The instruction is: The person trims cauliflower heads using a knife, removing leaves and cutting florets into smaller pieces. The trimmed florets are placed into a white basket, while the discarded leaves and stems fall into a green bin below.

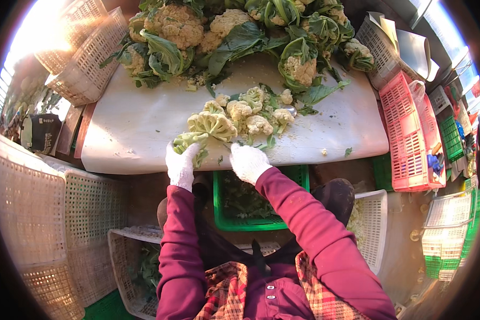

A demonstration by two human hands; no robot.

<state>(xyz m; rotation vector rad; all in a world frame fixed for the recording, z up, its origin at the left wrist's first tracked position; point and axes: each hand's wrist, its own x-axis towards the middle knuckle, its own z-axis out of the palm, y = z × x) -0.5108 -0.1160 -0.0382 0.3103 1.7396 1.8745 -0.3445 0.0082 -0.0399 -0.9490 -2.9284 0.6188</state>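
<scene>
White knitted gloves cover both hands. Between the thumb and fingers of my left hand point(182, 162) is a pale green cauliflower stem piece point(190, 141) with a bit of leaf below it. The stem touches or nearly touches a large cut cauliflower piece point(213, 125) lying on the table. My right hand point(248, 160) is curled at the table's front edge, just right of that piece; its palm side is hidden, so I cannot tell whether it holds anything. Several cut florets point(259, 125) are heaped beyond it, with a shiny metal object point(290, 110) partly showing among them.
Whole cauliflowers point(176, 28) with leaves are piled along the back of the white-covered table point(120, 132). A green crate point(251, 227) of leafy scraps stands below the front edge. White crates point(92, 200) flank the left; a pink crate point(404, 132) stands at the right.
</scene>
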